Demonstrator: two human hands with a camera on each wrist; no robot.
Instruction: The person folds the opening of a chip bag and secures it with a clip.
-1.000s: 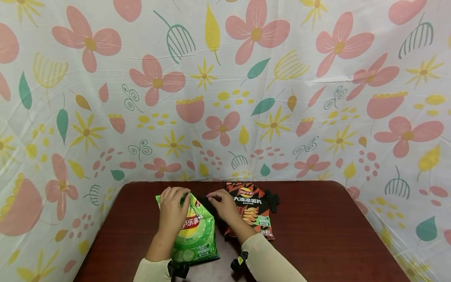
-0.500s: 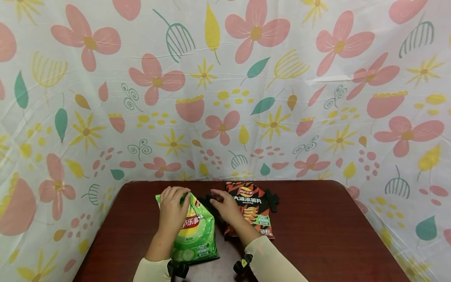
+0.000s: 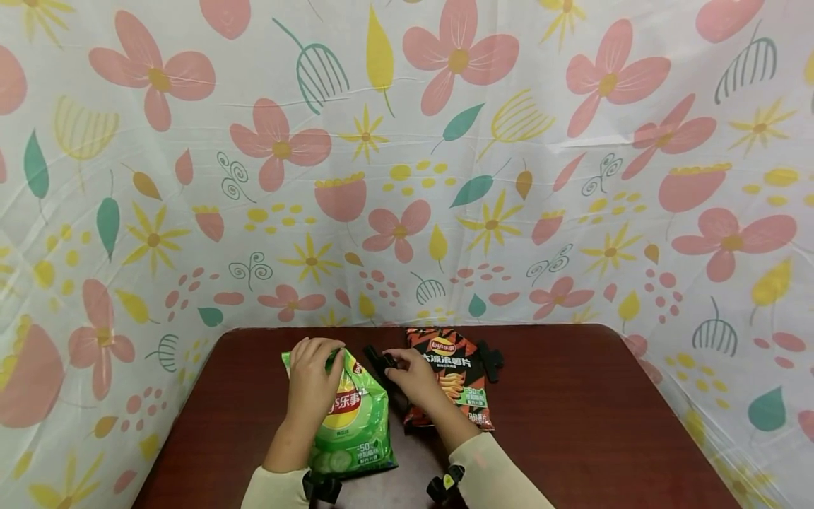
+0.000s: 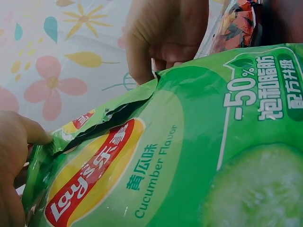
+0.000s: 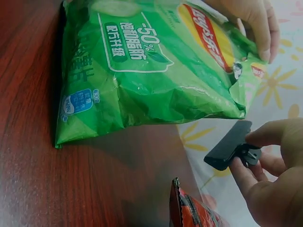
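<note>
A green Lay's cucumber-flavor chip bag (image 3: 356, 431) stands on the table, leaning a little. My left hand (image 3: 311, 375) grips its top edge at the left. Part of that edge gapes, as the left wrist view shows on the bag's top (image 4: 130, 106). Right of the bag, my right hand (image 3: 413, 375) pinches a black bag clip (image 5: 229, 145) between thumb and fingers. The clip is close to the bag's top corner, apart from it in the right wrist view. My palm hides part of the clip in the head view.
A black and red Lay's chip bag (image 3: 454, 382) lies right of my right hand, partly behind the forearm. Beside its right edge is another black clip (image 3: 490, 360). A flower-patterned cloth (image 3: 407, 177) hangs around the brown table (image 3: 572, 424).
My right hand has shifted slightly right and its fingers have closed on the black clip, which now shows more clearly. The left hand and the green bag have stayed put.
</note>
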